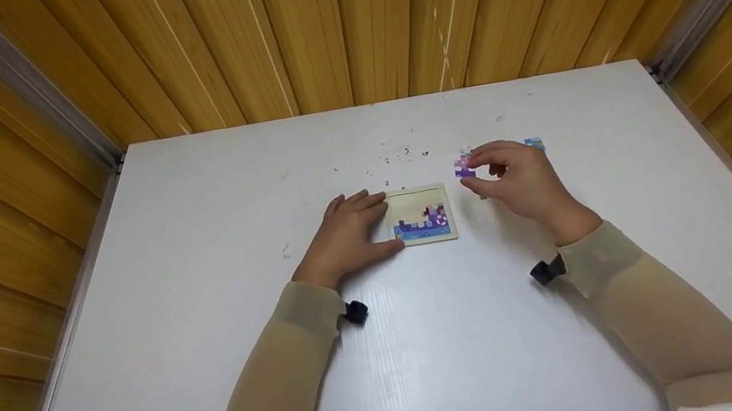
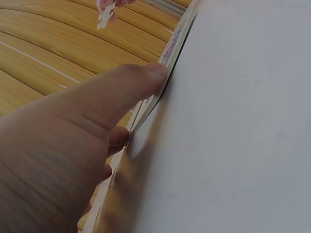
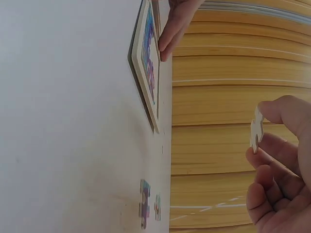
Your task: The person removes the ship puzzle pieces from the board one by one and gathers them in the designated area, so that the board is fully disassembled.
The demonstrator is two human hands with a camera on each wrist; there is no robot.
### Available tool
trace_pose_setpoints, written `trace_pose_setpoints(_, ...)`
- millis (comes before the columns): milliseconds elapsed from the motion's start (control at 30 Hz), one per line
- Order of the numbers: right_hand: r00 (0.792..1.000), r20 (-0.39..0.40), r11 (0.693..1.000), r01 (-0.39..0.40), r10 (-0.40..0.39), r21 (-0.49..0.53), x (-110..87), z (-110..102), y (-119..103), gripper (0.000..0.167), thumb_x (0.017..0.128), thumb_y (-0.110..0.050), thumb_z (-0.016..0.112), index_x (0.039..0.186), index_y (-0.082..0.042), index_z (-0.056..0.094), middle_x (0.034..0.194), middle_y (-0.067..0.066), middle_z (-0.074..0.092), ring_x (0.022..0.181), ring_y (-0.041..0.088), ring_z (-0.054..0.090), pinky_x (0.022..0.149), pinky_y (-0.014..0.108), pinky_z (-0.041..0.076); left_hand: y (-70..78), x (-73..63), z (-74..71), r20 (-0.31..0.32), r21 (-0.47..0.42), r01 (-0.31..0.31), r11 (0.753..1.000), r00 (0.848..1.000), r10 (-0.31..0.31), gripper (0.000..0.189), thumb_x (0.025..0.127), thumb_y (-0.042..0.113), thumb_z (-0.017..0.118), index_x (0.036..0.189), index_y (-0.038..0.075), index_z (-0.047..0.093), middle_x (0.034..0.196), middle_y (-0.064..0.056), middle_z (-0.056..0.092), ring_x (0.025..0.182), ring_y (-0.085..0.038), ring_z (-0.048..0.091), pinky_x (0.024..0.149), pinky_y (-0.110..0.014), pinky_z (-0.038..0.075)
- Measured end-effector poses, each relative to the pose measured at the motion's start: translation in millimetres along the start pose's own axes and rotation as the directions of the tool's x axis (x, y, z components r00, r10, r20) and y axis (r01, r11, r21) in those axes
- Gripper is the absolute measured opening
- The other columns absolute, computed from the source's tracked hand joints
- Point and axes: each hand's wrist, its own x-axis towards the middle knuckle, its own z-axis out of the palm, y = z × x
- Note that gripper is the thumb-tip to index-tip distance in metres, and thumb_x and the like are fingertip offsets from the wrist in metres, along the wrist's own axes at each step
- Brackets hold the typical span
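A square wooden puzzle tray [image 1: 452,222] lies on the table, its lower part and right side filled with blue and purple jigsaw pieces. At its left side rests my left hand [image 1: 349,236], fingers spread, the thumb [image 2: 146,80] touching the near left corner of the rim. My right hand [image 1: 522,181] is raised to the right of the tray and pinches a pink and purple jigsaw piece [image 1: 463,168] between thumb and fingers. The right wrist view shows this puzzle piece [image 3: 256,130] edge-on, apart from the table.
Loose jigsaw pieces lie right of the tray, among them a blue one [image 1: 534,143] beyond my right hand and a purple one [image 3: 144,204]. Small dark marks dot the white table [image 1: 388,372]. Wood-patterned panels [image 1: 315,35] stand behind and at both sides.
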Motion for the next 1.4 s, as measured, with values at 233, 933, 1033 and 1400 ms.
trace_pose_setpoints(233, 0.999, -0.042, 1.0, -0.026, 0.026, 0.0, -9.0, -15.3, 11.0, 0.022, 0.098, -0.019, 0.091, 0.118, -0.009, 0.088, 0.132, 0.01, 0.081, 0.101, 0.029, 0.064, 0.082, 0.007, 0.047, -0.3, -0.1, 1.1, 0.0, -0.012, -0.009, 1.0, 1.0, 0.009, 0.088, 0.096, 0.065, 0.082, 0.168, 0.019, 0.058, 0.178, 0.005, 0.052, 0.173, -0.025, 0.037, 0.147, -0.054, 0.017)
trace_pose_setpoints(933, 0.989, -0.058, 0.991, -0.135, 0.135, 0.003, -22.0, -40.3, 30.8, 0.028, 0.101, -0.024, 0.089, 0.126, -0.014, 0.088, 0.141, 0.007, 0.078, 0.106, 0.024, 0.064, 0.081, 0.006, 0.048, -2.3, -0.8, -0.4, -0.001, -0.009, -0.017, 1.0, 1.0, 0.017, 0.088, 0.097, 0.065, 0.082, 0.167, 0.018, 0.058, 0.178, 0.004, 0.051, 0.173, -0.025, 0.037, 0.146, -0.055, 0.018)
trace_pose_setpoints(1033, 0.985, -0.043, 0.986, -0.169, 0.169, 0.004, -21.7, -42.7, 32.9, 0.031, 0.102, -0.029, 0.088, 0.13, -0.015, 0.087, 0.146, 0.008, 0.076, 0.108, 0.022, 0.061, 0.08, 0.007, 0.048, -2.5, -1.7, -0.8, -0.001, -0.008, -0.016, 1.0, 1.0, 0.016, 0.088, 0.097, 0.065, 0.081, 0.168, 0.018, 0.058, 0.178, 0.004, 0.052, 0.173, -0.025, 0.037, 0.147, -0.054, 0.018)
trace_pose_setpoints(1400, 0.987, -0.017, 0.985, -0.163, 0.162, -0.055, -21.7, -44.8, 51.9, 0.032, 0.102, -0.032, 0.087, 0.13, -0.015, 0.086, 0.138, 0.009, 0.079, 0.105, 0.023, 0.061, 0.076, 0.012, 0.047, -3.3, -1.3, 2.2, -0.019, -0.017, -0.021, 1.0, 1.0, 0.021, 0.086, 0.096, 0.064, 0.082, 0.165, 0.018, 0.06, 0.177, 0.004, 0.052, 0.173, -0.025, 0.038, 0.147, -0.054, 0.018)
